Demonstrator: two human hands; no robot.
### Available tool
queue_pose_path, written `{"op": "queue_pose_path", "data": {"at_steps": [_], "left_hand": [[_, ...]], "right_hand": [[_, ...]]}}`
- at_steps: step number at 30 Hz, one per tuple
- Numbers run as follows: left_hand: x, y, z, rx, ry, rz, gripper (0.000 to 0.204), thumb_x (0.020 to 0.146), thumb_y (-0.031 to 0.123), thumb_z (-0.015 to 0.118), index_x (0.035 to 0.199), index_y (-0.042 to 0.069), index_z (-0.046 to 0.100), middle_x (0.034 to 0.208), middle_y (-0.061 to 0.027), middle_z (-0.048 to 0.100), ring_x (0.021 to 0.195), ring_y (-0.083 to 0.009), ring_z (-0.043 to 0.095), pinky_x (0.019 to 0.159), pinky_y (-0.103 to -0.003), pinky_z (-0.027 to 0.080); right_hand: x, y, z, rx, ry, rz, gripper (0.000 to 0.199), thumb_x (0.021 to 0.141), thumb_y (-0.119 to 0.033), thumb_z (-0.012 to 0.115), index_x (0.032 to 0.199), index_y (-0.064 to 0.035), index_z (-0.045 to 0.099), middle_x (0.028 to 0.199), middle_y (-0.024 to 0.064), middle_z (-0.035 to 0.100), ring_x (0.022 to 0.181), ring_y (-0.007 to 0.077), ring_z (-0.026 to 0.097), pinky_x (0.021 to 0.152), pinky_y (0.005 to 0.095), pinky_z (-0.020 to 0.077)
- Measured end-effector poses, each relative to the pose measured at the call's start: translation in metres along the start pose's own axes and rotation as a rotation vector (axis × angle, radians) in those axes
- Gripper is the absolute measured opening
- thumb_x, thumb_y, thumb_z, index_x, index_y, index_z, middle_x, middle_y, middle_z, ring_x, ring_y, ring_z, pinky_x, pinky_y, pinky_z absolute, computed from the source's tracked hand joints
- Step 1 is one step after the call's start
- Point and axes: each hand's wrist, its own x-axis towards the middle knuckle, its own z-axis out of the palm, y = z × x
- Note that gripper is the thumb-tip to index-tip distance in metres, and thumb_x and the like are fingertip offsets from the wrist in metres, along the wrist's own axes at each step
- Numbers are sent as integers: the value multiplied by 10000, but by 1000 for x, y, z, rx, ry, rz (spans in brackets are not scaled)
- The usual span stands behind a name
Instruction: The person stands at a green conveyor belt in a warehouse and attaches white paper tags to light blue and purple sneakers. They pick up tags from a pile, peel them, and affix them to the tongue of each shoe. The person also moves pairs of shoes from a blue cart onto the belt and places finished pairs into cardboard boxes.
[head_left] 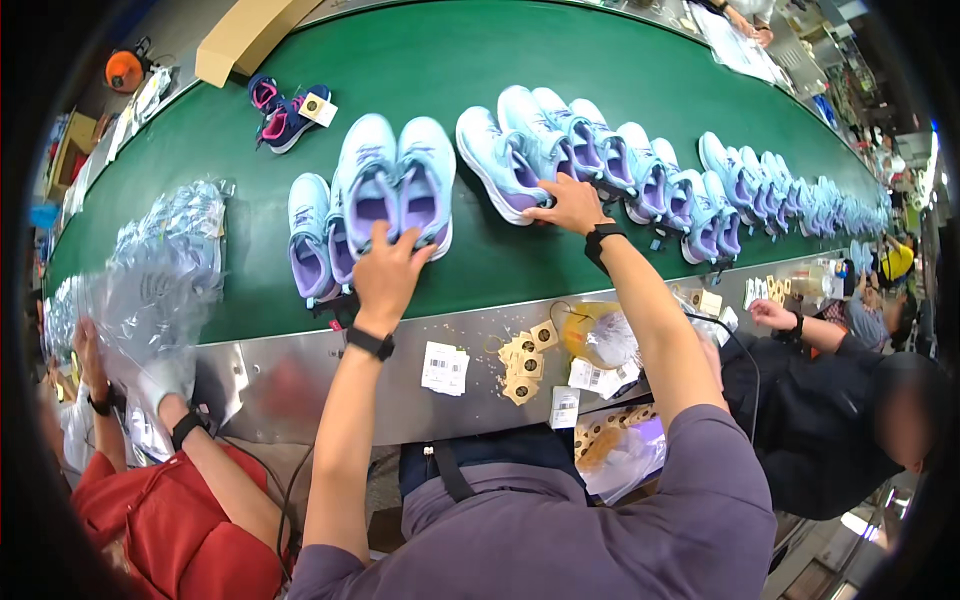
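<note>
Light blue sneakers with lilac linings stand on a green belt. My left hand (388, 278) is closed at the heels of one sneaker pair (378, 160), its fingertips at the shoe openings. That pair looks raised and partly covers another pair of sneakers (309, 215) to its left. My right hand (572, 204) grips a second sneaker pair (500, 145) by the heels, the thumb low on the left shoe and the fingers by the right one. Black bands circle both my wrists.
Further sneaker pairs (655, 175) line the belt (560, 45) rightward. Small navy and pink shoes (283, 122) lie far left near a cardboard box (245, 40). White labels (445, 368) and tan tags (524, 360) lie on the metal ledge (400, 400). Co-workers flank me; the left one handles clear plastic bags (150, 310).
</note>
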Motion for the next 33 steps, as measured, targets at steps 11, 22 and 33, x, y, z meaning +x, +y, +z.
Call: {"op": "queue_pose_path", "data": {"at_steps": [11, 22, 33], "left_hand": [[-7, -9, 68, 35, 19, -51, 285, 738, 392, 695, 941, 200, 638, 1044, -104, 530, 533, -294, 596, 428, -376, 462], [-5, 18, 25, -93, -153, -294, 470, 773, 230, 691, 1175, 103, 483, 1167, -171, 448, 693, -354, 605, 610, -426, 494], [-69, 127, -18, -1231, -501, -385, 359, 931, 143, 423, 1269, 26, 392, 773, -85, 579, 717, -167, 551, 651, -292, 434]], "right_hand": [[2, 22, 6, -36, -8, 16, 705, 652, -698, 598, 1130, -180, 626, 965, 166, 597, 880, 344, 611, 738, 425, 487], [-13, -30, -46, -252, -319, -11, 657, 672, -421, 726, 1243, -211, 479, 1074, 202, 541, 951, 375, 575, 784, 459, 487], [-188, -168, -63, 912, 300, 258, 226, 810, -148, 663, 1013, -48, 662, 767, 66, 600, 608, 136, 545, 575, 276, 440]]}}
